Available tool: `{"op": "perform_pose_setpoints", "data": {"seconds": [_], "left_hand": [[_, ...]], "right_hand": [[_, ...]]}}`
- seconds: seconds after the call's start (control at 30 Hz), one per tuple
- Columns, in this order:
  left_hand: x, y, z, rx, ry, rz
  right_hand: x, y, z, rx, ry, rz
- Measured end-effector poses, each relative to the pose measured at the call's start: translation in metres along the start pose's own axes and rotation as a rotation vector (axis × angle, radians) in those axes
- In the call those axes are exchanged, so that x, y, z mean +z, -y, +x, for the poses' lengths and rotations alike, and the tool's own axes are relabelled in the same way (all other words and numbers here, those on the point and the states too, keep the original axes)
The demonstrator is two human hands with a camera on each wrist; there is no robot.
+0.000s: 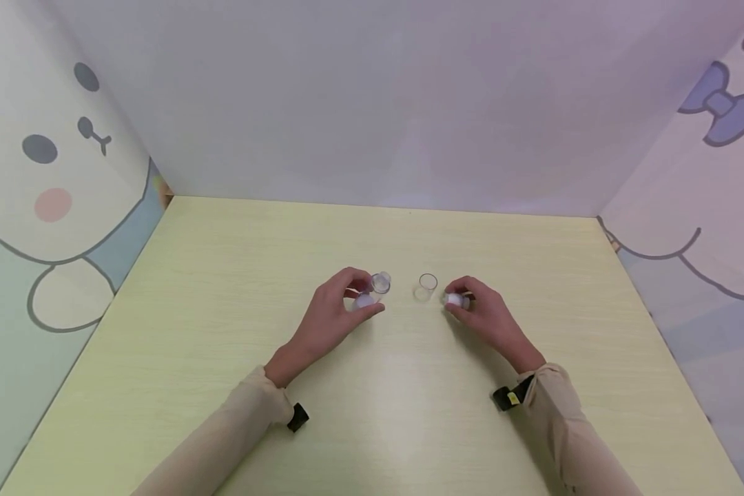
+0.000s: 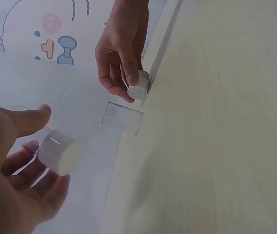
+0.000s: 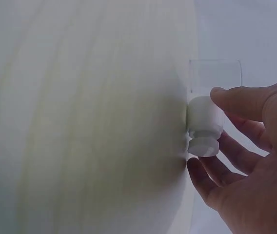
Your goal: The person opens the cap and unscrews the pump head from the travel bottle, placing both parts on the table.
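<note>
My left hand (image 1: pixel 337 303) holds a small white cylinder (image 2: pixel 59 152) between thumb and fingers, its pale round end facing outward. A clear cup (image 1: pixel 381 283) overlaps the fingertips of this hand in the head view. My right hand (image 1: pixel 485 313) pinches a small white bottle (image 3: pixel 205 117) with a narrowed neck, lying on its side low over the table, thumb on one side and fingers on the other. Between the two hands, nearer the right, a second clear cup (image 1: pixel 428 282) stands upright on the table; it appears just beyond the bottle in the right wrist view.
The pale wooden table (image 1: pixel 372 427) reaches back to a plain whitish wall (image 1: pixel 372 103). Side panels with cartoon drawings (image 1: pixel 56 172) border it left and right. Dark wrist straps (image 1: pixel 513 395) sit by both sleeves.
</note>
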State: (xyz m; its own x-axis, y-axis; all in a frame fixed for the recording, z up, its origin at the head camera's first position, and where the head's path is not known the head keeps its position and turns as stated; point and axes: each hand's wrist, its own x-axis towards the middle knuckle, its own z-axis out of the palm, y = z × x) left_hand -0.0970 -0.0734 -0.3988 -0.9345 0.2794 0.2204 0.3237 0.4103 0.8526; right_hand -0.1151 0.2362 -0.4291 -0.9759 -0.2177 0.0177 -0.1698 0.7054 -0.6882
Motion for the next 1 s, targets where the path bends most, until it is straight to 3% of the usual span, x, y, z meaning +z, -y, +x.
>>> {"op": "perform_pose_setpoints", "data": {"seconds": [0.43,1.0], "left_hand": [[0.007,0.015,0.017,-0.238,0.023,-0.068],[0.008,0.031,0.020,-0.300,0.038,-0.076]], "right_hand": [[-0.006,0.006,-0.005,0.029,0.006,0.021],[-0.009,0.008,-0.013,-0.040,-0.024,0.013]]}}
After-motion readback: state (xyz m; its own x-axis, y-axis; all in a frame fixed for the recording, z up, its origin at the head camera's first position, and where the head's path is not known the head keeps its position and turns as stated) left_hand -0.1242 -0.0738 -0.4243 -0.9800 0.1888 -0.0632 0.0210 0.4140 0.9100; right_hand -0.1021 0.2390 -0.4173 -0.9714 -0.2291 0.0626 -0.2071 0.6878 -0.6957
